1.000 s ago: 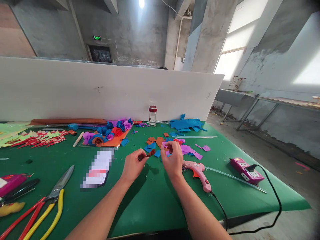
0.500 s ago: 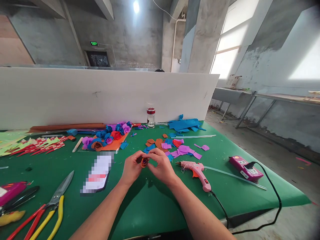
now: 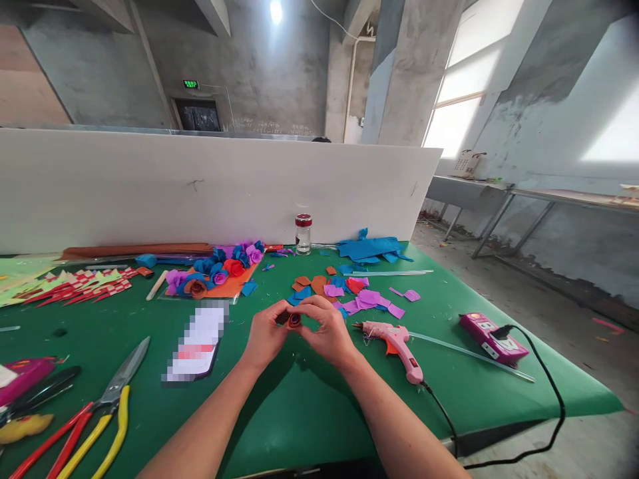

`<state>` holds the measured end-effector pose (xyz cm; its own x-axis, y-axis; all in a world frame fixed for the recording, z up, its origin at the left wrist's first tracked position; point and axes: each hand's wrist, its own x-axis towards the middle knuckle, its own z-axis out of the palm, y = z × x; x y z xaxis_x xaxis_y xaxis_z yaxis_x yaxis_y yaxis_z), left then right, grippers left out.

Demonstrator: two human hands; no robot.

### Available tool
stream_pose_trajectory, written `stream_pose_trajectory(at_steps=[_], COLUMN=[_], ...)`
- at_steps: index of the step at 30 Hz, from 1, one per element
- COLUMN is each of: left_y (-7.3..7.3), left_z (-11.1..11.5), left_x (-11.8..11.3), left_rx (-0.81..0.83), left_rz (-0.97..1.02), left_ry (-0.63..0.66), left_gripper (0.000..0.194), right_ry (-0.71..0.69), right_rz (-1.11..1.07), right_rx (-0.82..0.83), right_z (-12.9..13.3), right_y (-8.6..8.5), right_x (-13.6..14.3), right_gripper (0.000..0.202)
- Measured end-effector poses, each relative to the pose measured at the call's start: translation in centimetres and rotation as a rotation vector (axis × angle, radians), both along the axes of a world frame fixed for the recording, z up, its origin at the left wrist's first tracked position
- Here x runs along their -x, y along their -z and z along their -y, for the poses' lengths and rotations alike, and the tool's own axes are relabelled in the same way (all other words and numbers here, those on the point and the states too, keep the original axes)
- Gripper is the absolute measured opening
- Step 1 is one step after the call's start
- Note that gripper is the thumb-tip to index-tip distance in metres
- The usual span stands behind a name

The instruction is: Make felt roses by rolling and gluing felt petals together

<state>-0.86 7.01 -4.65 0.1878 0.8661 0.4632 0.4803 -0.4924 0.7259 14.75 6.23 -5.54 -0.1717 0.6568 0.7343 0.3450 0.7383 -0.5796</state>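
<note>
A small brown paper flower [image 3: 295, 320] with a dark purple centre is pinched between my hands above the green table. My left hand [image 3: 267, 334] grips it from the left, fingers curled in. From the right, the thumb and fingertips of my right hand [image 3: 327, 327] close on its edge. Its underside is hidden by my fingers. Just beyond lie loose brown, blue, red and purple paper petals [image 3: 367, 299]. To the right of my right hand rests a pink glue gun [image 3: 393, 342] with a clear glue stick in its back.
Finished paper flowers [image 3: 218, 276] lie at the back left, beside a phone [image 3: 197, 342]. Shears [image 3: 120, 379] and pliers-like yellow handles are at the front left. A purple power socket [image 3: 493, 338] with a black cord sits right. A glass jar [image 3: 303, 234] stands before the white board [image 3: 224, 189].
The flower is tilted slightly differently between my fingers, and my right fingertips have shifted around its edge. The view has moved a little; the table things stay put.
</note>
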Motion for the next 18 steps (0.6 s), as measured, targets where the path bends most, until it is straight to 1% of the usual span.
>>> stream_pose_trajectory(at_steps=[5, 7, 10, 13, 15, 18], left_y=[0.0, -0.1, -0.3, -0.4, -0.5, -0.4], left_z=[0.0, 0.0, 0.0, 0.0, 0.0, -0.2], left_x=[-0.1, 0.0, 0.0, 0.2, 0.2, 0.2], left_rx=[-0.007, 0.005, 0.02, 0.032, 0.032, 0.019], left_rz=[-0.02, 0.014, 0.071, 0.091, 0.086, 0.064], left_ry=[-0.002, -0.007, -0.036, -0.089, -0.125, -0.159], left_gripper=[0.007, 0.008, 0.013, 0.016, 0.017, 0.016], right_ry=[-0.026, -0.034, -0.042, -0.017, -0.014, -0.011], right_rz=[-0.03, -0.054, -0.152, -0.231, -0.227, -0.173], right_rx=[-0.003, 0.014, 0.097, 0.189, 0.213, 0.19], right_z=[0.2, 0.4, 0.7, 0.6, 0.6, 0.7], right_y=[-0.3, -0.8, -1.4, -1.6, -1.6, -1.6], right_x=[-0.1, -0.2, -0.6, -0.9, -0.8, -0.6], right_gripper=[0.017, 0.019, 0.02, 0.016, 0.012, 0.006])
